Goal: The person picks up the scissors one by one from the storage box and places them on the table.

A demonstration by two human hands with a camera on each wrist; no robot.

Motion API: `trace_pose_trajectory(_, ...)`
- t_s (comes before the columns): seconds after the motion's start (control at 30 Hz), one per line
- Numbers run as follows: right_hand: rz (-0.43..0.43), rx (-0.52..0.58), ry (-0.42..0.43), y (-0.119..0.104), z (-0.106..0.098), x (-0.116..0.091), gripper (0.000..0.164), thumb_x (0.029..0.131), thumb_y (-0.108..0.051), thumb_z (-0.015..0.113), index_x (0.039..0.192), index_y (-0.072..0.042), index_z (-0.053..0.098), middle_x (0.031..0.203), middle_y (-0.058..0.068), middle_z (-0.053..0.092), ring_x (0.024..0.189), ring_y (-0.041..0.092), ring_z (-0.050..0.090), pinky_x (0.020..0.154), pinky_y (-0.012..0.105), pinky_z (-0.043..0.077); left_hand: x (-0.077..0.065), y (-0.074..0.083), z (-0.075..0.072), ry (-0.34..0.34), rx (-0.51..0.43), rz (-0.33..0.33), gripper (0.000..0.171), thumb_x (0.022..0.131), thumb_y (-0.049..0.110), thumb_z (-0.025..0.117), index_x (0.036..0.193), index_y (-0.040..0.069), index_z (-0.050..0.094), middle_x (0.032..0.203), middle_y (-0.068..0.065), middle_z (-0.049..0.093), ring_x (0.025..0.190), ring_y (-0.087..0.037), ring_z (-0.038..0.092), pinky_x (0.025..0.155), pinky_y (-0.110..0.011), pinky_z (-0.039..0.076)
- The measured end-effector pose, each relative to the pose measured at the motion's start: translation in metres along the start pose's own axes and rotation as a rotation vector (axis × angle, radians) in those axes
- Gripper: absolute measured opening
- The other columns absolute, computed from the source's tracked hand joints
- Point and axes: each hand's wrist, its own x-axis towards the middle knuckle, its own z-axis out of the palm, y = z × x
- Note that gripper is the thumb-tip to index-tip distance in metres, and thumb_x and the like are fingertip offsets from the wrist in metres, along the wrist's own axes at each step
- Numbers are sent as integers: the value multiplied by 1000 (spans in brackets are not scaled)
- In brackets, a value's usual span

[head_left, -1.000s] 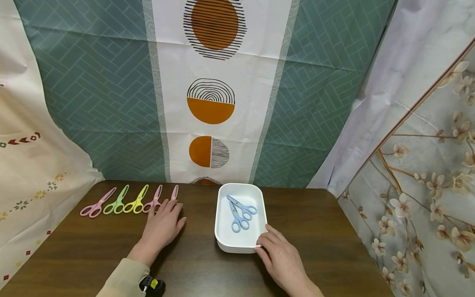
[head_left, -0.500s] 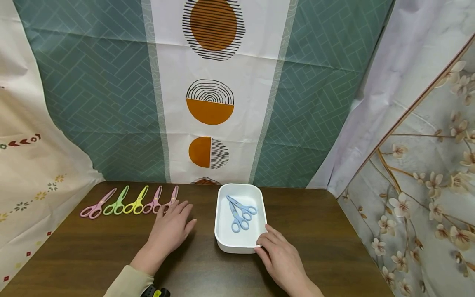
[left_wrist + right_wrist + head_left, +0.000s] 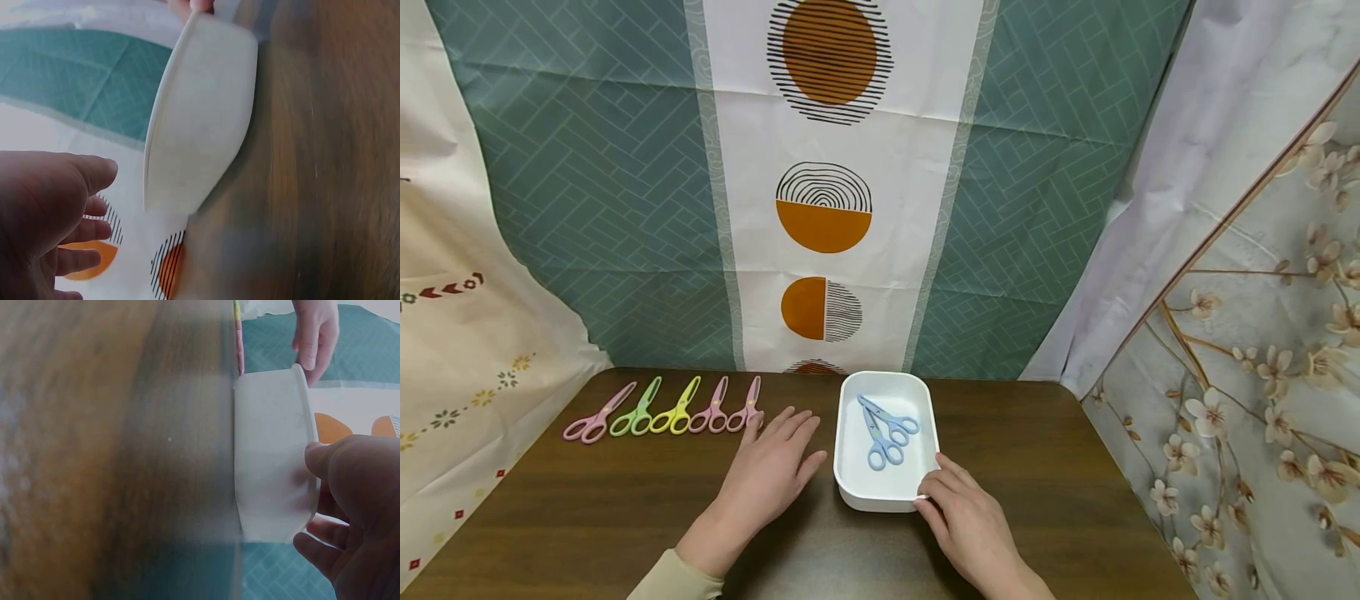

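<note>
Two pairs of light blue scissors (image 3: 882,442) lie overlapping inside a white plastic box (image 3: 880,505). At the box's near right corner, my right hand (image 3: 968,523) pinches the rim between thumb and fingers, also visible in the right wrist view. My left hand (image 3: 769,475) holds nothing; its fingers are extended and spread, just left of the box and apart from it. Left of that hand runs a row of scissors: pink (image 3: 602,419), green (image 3: 643,410), yellow (image 3: 681,408), then two more pink. The left fingertips are close to the handles of the rightmost pink scissors (image 3: 749,407).
Everything stands on a dark brown wooden table (image 3: 1045,433). A green and white patterned cloth (image 3: 1015,250) hangs behind its far edge. Floral cloths close off the left and right sides.
My left hand has moved right, off the row of scissors and toward the white box, uncovering the rightmost pink pairs. The right hand and the box have stayed put.
</note>
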Motion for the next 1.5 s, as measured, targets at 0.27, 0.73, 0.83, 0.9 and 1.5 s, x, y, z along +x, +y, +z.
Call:
trace_pose_trajectory(0.27, -3, -7, 3, 1, 1, 0, 15, 99, -27, 85, 95, -27, 71, 107, -11, 72, 145, 25, 60, 110, 44, 56, 2, 17, 2, 1, -16, 57, 51, 102, 36, 81, 142, 6, 72, 147, -15, 69, 142, -40, 60, 120, -72, 34)
trace_pose_trajectory(0.73, -47, -14, 56, 1, 0, 1, 16, 95, -24, 88, 95, -25, 72, 105, -11, 72, 141, 27, 63, 105, 45, 59, 9, 41, 12, 11, -14, 180, 49, 103, 40, 79, 138, 6, 74, 141, -11, 72, 134, -34, 66, 120, -69, 37)
trace_pose_trajectory(0.83, -50, -15, 59, 1, 0, 1, 16, 95, -23, 89, 95, -24, 72, 105, -11, 73, 141, 27, 63, 105, 45, 59, 11, 45, 14, 18, -13, 198, 49, 102, 40, 80, 137, 7, 74, 138, -10, 73, 130, -31, 68, 119, -68, 38)
trace_pose_trajectory(0.9, -47, -16, 55, 1, 0, 1, 16, 96, -24, 88, 96, -24, 73, 106, -11, 73, 141, 27, 63, 105, 45, 59, 12, 47, 15, 20, -16, 205, 48, 102, 40, 80, 137, 7, 75, 136, -9, 74, 128, -30, 69, 119, -68, 39)
trace_pose_trajectory(1.5, -53, 11, 44, 3, 0, -2, 10, 104, -29, 80, 97, -24, 74, 108, -10, 73, 142, 27, 62, 106, 46, 58, 24, 59, 24, -24, 2, 237, 44, 102, 41, 80, 132, 8, 76, 127, -6, 77, 122, -25, 71, 117, -65, 43)
